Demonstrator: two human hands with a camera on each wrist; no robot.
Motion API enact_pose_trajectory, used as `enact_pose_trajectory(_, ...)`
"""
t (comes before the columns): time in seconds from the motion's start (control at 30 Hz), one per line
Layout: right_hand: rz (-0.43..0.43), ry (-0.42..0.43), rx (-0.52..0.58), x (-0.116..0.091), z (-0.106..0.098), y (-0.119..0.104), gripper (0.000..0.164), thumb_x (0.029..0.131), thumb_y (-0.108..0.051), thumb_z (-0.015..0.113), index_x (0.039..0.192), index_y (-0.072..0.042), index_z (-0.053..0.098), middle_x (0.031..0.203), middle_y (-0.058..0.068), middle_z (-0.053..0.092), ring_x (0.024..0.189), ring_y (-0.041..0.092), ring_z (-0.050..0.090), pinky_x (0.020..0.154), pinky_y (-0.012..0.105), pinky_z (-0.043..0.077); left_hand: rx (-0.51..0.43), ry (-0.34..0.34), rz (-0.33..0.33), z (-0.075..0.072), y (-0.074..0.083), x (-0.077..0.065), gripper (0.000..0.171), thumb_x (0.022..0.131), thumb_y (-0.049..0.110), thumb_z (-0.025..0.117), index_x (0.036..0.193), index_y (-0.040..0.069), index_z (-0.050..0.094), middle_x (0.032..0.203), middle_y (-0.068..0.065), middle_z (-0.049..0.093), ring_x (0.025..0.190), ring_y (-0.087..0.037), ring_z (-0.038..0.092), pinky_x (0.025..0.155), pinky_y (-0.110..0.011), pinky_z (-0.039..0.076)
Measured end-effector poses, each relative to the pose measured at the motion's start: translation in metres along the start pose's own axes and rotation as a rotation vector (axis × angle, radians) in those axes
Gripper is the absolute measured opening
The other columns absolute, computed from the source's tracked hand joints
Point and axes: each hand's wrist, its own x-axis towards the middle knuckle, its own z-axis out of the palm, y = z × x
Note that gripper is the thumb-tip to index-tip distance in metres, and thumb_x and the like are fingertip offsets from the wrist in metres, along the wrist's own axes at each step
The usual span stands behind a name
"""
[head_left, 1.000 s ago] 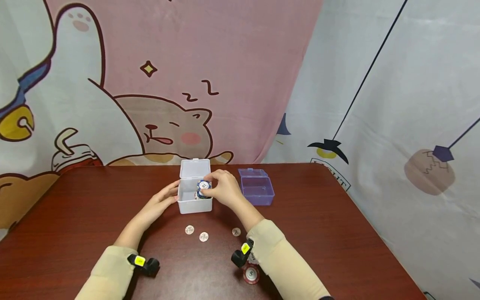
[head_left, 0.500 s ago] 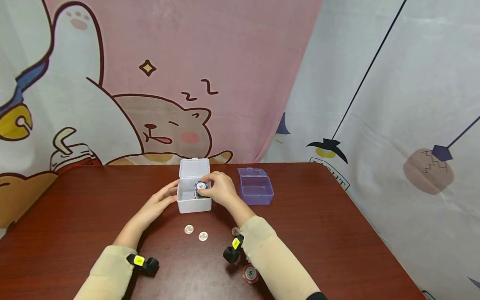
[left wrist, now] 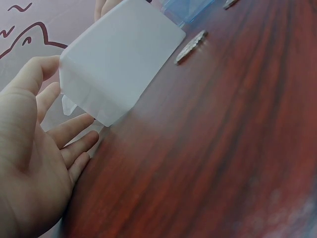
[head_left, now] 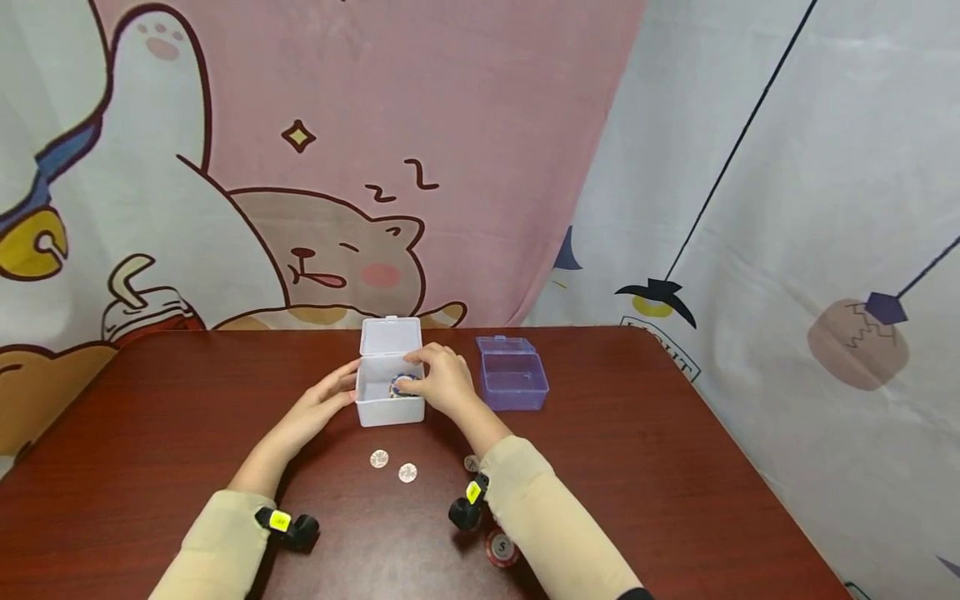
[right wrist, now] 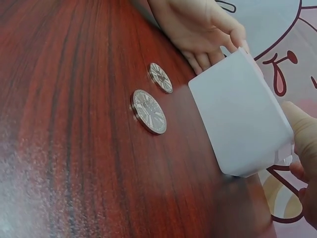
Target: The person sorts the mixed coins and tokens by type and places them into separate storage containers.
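In the head view my left hand (head_left: 318, 408) rests relaxed fingers against the left side of the white lidded box (head_left: 390, 411); its thumb touches the corner in the left wrist view. My right hand (head_left: 446, 379) reaches over the box's right side, thumb inside and fingertips spread apart. A blue and white poker chip (head_left: 397, 389) lies low in the box under the thumb, partly hidden. Whether the thumb touches the chip I cannot tell. In the right wrist view, only part of the right hand (right wrist: 304, 144) shows beside the box.
An open purple translucent box (head_left: 513, 392) stands to the right. Two silver coins (head_left: 379, 459) lie in front of the white box, and another coin (head_left: 471, 463) is partly behind the right sleeve. A red poker chip (head_left: 501, 548) lies near that sleeve. A patterned cloth hangs behind the table.
The blue chip has dropped from between my right thumb and fingers to lie lower in the box. My right forearm shifted slightly left. The left hand stayed at the box.
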Motion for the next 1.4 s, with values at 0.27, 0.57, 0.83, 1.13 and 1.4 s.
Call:
enact_pose_trajectory(0.27,-0.050,-0.016,0.164,-0.006,-0.007,0.002,0.043,0.076,-0.032,0.081,0.113,-0.011,0.071,0.101,0.003,0.065,0.082,0.020,0.057,0.071,0.028,0.042,-0.005,0.003,0.004,0.001,0.001,0.001,0.056,0.098,0.015,0.053,0.150,0.010,0.032,0.142,-0.026,0.041,0.130,-0.041,0.036,0.102,-0.059,0.025)
enact_pose_trajectory(0.57,-0.094,-0.021,0.315,-0.019,-0.026,0.004,0.046,0.076,-0.028,0.082,0.115,-0.008,0.070,0.107,0.006,0.064,0.078,0.020,0.052,0.065,0.027,0.041,0.011,0.019,-0.002,0.000,0.001,0.000,0.055,0.098,0.013,0.053,0.149,0.008,0.032,0.141,-0.027,0.042,0.130,-0.041,0.036,0.102,-0.059,0.025)
enact_pose_trajectory(0.83,-0.158,-0.026,0.369,-0.040,-0.042,0.007,0.044,0.076,-0.023,0.082,0.115,-0.007,0.069,0.108,0.002,0.063,0.086,0.031,0.055,0.073,0.039,0.045,-0.007,0.011,-0.006,0.000,0.000,0.001,0.055,0.098,0.015,0.053,0.149,0.010,0.033,0.142,-0.026,0.041,0.131,-0.040,0.036,0.103,-0.059,0.024)
enact_pose_trajectory(1.13,-0.238,-0.062,0.411,-0.065,-0.052,0.010,0.046,0.074,-0.022,0.083,0.116,-0.007,0.069,0.109,0.003,0.063,0.092,0.015,0.051,0.078,0.047,0.044,-0.005,0.010,-0.006,0.000,-0.001,0.002,0.055,0.098,0.013,0.053,0.149,0.009,0.032,0.142,-0.026,0.041,0.131,-0.041,0.035,0.103,-0.060,0.023)
enact_pose_trajectory(1.4,-0.255,-0.095,0.382,-0.082,-0.059,0.018,0.048,0.073,-0.023,0.084,0.117,-0.012,0.068,0.110,-0.001,0.061,0.088,0.018,0.051,0.076,0.045,0.044,0.010,0.019,-0.003,0.001,0.002,0.000,0.055,0.098,0.013,0.053,0.149,0.008,0.033,0.142,-0.027,0.041,0.130,-0.042,0.036,0.102,-0.060,0.025)
